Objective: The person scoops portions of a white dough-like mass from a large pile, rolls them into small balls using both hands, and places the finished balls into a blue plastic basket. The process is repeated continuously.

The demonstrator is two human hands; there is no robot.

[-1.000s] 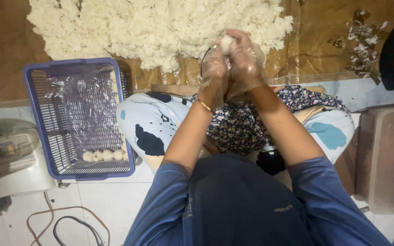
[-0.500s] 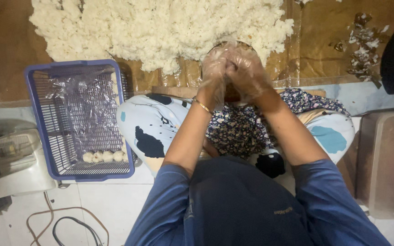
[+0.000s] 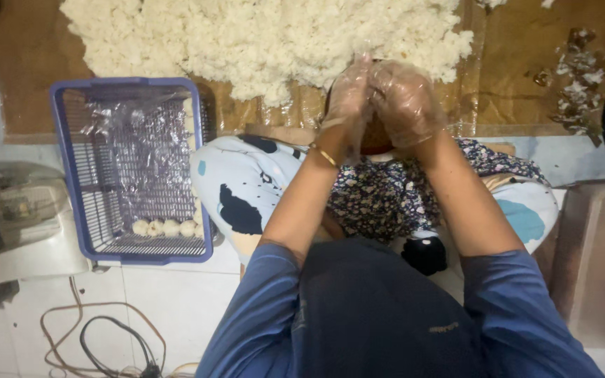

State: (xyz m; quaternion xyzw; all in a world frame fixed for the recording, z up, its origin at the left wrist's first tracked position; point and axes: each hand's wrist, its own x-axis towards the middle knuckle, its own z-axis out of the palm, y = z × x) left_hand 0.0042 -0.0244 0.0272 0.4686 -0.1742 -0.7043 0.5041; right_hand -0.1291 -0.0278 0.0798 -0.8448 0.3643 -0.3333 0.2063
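Hands: left hand [image 3: 348, 98], right hand [image 3: 404, 101] cupped together | beside rice heap [image 3: 260, 38]

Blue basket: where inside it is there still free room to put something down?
The blue basket is mostly free: its plastic liner lies bare above the row of small white balls along the near edge. It is crowded where both gloved hands meet beside the rice heap.

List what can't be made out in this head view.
- What the left hand and right hand press between them: hidden by the gloved palms.
- Brown bowl: contents covered by the wrists.
- White pile: cut off by the top edge.
- Basket balls: too small to detail.
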